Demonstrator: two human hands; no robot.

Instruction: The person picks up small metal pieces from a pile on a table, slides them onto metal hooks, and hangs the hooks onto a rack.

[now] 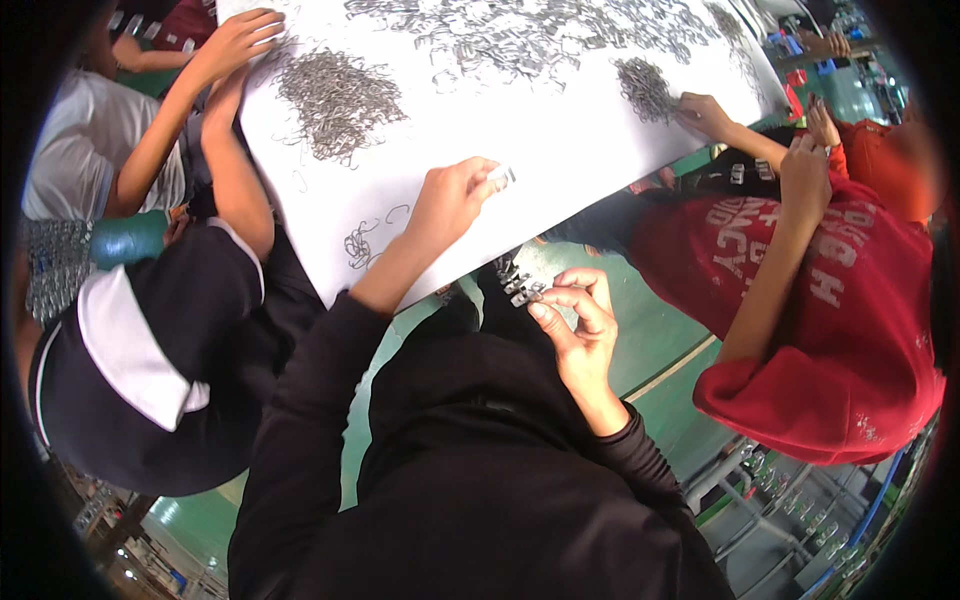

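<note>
My left hand (440, 208) reaches over the near part of the white table (480, 128). Its thumb and fingers are closed on a small shiny metal clip (508, 176). Off the table's near edge, in front of my body, my right hand (583, 340) pinches the end of a short row of similar metal clips (520, 290). How these clips are joined is too small to make out. A few thin wire hooks (360, 246) lie loose on the tabletop, left of my left forearm.
A dense pile of bent metal pieces (340, 105) lies on the left, a wide scatter (520, 40) at the far side, and a smaller heap (645, 90) on the right. People sit close on both sides; a red-sleeved person (800, 290) is at my right, a dark-shirted one (170, 350) at my left.
</note>
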